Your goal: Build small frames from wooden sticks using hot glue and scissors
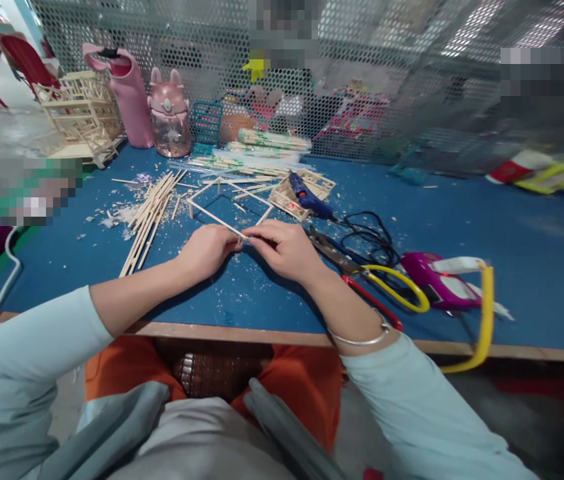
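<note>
A square frame of thin wooden sticks (216,219) with short legs stands on the blue table in the middle of the view. At its near corner my left hand (211,250) pinches the frame from the left, fingers closed. My right hand (286,248) closes on the same corner from the right, thumb and fingertips together. The fingers partly hide that corner. Left of the frame lies a loose pile of wooden sticks (151,217). Just beyond my right hand, a blue glue gun (307,195) rests on a small stick-built piece (282,200).
Scissors with yellow and red handles (395,285) lie right of my right forearm, beside a black cable (369,233) and a purple-and-white device (437,280). A pink bottle (132,100), a clear rabbit-eared bottle (169,123) and bagged sticks (262,153) stand before a perforated metal screen (362,87).
</note>
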Tool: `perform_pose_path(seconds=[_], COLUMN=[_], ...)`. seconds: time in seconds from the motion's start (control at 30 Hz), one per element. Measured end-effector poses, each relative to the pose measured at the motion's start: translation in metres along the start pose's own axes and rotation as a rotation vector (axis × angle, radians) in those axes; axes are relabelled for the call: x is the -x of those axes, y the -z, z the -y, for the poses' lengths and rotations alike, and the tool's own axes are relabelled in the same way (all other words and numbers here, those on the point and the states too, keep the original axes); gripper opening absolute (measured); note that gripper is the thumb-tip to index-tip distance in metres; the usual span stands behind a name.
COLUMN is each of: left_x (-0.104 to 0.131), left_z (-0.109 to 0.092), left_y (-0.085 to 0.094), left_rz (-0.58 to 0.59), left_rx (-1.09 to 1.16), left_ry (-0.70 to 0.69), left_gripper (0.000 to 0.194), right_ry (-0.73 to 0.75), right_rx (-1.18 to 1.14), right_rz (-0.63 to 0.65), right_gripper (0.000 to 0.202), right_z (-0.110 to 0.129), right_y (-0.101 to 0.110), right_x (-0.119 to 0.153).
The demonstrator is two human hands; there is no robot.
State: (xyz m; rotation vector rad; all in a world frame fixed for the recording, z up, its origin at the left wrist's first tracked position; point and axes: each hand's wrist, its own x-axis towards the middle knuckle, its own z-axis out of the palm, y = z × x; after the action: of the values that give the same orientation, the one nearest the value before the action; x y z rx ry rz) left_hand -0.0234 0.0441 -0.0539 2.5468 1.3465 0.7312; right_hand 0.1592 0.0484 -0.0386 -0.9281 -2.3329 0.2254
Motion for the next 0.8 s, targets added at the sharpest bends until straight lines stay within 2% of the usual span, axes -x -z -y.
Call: perform_pose_path(seconds=[0.7, 0.8], left_x=[-0.0008, 0.0054], left_z=[0.0005, -0.0043], left_y=[-0.0073, -0.0041], left_rz=[0.032, 0.042], left_rx=[-0.137, -0.149], left_ry=[-0.068, -0.03], left_gripper=[0.025, 0.02], right_ry=[-0.057, -0.054], right_rx=[-0.005, 0.0], right_rz=[-0.032, -0.043], right_gripper=[0.019, 0.02], right_z=[-0.0036, -0.0028], right_y=[-0.0073, -0.007], right_x=[-0.0044, -0.0047])
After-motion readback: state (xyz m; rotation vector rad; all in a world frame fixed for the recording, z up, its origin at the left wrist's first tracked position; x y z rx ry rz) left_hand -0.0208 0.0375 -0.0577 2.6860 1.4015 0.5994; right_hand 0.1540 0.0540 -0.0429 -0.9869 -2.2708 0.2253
